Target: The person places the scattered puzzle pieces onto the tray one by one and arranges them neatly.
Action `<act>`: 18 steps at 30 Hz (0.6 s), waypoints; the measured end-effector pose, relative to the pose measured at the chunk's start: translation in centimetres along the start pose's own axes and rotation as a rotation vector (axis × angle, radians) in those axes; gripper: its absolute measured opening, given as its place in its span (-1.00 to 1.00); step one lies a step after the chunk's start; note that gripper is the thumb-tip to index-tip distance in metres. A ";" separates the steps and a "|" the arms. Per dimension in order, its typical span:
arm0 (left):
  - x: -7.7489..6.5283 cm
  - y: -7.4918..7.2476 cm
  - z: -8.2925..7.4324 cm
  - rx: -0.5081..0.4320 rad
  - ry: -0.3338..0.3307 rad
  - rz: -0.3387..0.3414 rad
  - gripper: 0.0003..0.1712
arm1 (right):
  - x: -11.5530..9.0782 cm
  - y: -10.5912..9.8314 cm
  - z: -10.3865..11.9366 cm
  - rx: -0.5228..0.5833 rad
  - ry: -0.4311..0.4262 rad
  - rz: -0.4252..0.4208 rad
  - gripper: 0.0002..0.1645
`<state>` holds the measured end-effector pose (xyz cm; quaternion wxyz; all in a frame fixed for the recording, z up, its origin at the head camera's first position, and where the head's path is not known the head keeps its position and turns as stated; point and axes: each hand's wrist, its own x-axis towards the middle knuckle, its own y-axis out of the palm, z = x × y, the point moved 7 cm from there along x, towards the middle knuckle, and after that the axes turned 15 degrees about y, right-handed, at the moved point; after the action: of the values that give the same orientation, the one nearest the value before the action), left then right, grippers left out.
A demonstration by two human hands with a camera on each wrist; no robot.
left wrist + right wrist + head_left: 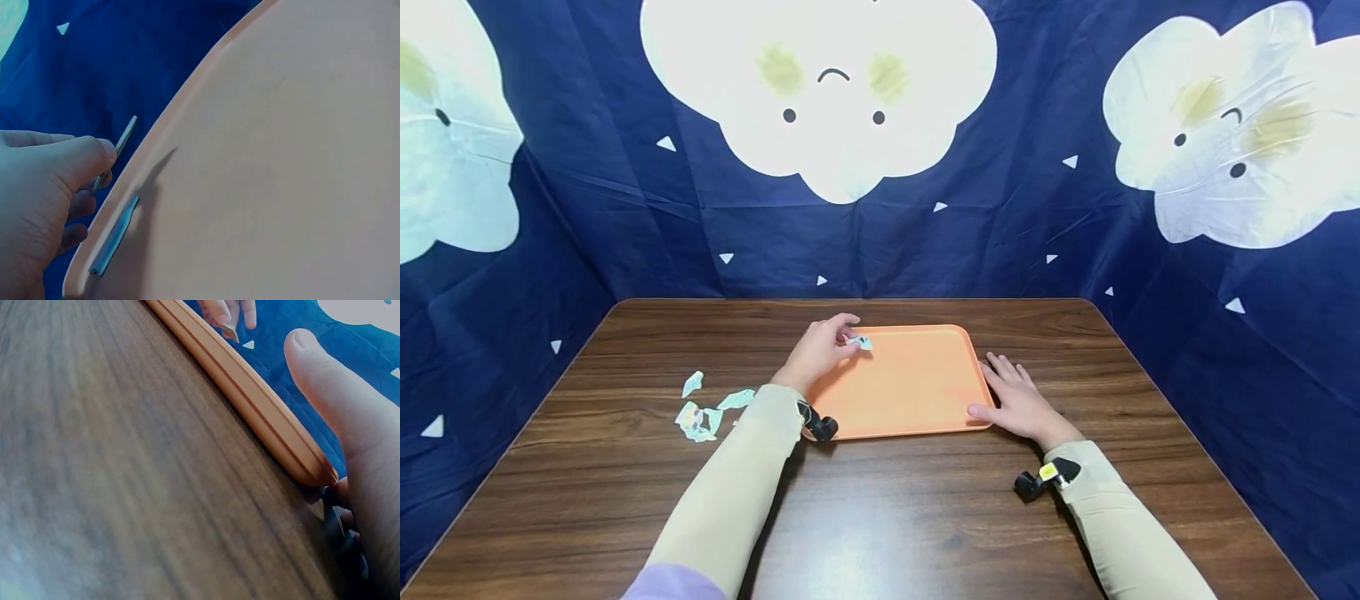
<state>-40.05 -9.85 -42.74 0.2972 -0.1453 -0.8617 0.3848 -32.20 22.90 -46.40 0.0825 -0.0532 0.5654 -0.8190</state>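
Observation:
An orange tray (910,383) lies on the table. Over its far left corner, my left hand (820,350) pinches a small flat light-blue piece (128,134) between thumb and fingers, seen edge-on in the left wrist view. Below that hand, a second light-blue piece (115,237) lies on the tray along its rim. My right hand (1022,407) rests at the tray's right edge, fingers extended and thumb reaching over the rim. In the right wrist view, the fingers of the right hand (369,437) meet the tray's corner (312,472).
Several pale-blue irregular pieces (698,422) lie loosely grouped on the wooden table (910,508), left of the tray. Some of them overlap. Dark blue cloth (865,250) with white clouds hangs behind the table and on both sides.

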 end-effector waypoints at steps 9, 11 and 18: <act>0.9 1.3 -1.0 0.025 0.008 0.031 -0.47 | 0.0 0.1 -0.2 -0.007 0.007 0.010 0.15; 1.0 1.6 -1.2 0.016 0.007 0.040 -0.48 | 0.0 0.1 -0.1 -0.005 0.004 0.006 0.15; 1.3 2.2 -1.5 0.091 0.026 0.067 -0.49 | -0.1 -0.1 -0.1 0.002 -0.003 -0.002 0.14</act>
<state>-40.05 -6.96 -43.06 0.3017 -0.1655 -0.8340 0.4313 -32.16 23.06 -46.37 0.0828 -0.0548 0.5643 -0.8196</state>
